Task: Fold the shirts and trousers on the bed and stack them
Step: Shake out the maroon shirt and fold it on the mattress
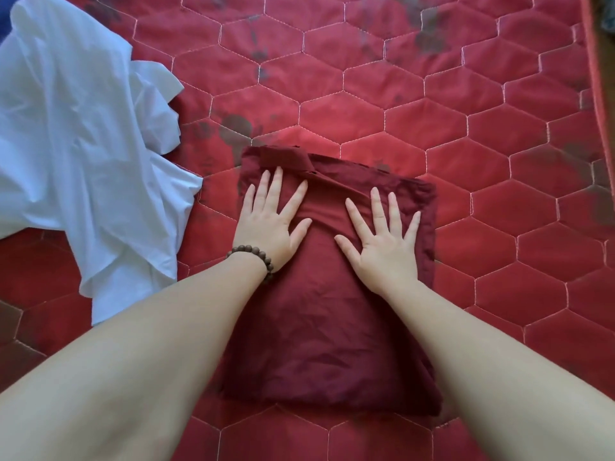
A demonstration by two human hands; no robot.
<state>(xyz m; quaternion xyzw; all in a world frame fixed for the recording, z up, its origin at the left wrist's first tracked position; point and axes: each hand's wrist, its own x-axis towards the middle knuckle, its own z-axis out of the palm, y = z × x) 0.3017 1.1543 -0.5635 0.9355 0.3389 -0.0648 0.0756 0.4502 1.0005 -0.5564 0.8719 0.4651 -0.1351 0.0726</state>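
Both hands, the left hand and the right hand, lie flat with fingers spread, grasping nothing, pressing the folded maroon garment on the bed. It looks light, soft and limp, probably a shirt. Best taken under the edges just outside each palm. The white shirt lies unfolded beyond the left hand.

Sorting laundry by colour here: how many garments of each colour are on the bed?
Dark red: 1, the folded garment under the left hand and right hand
White: 1, the unfolded garment
Blue: 1, a scrap at the corner, kind unclear
Total: 3
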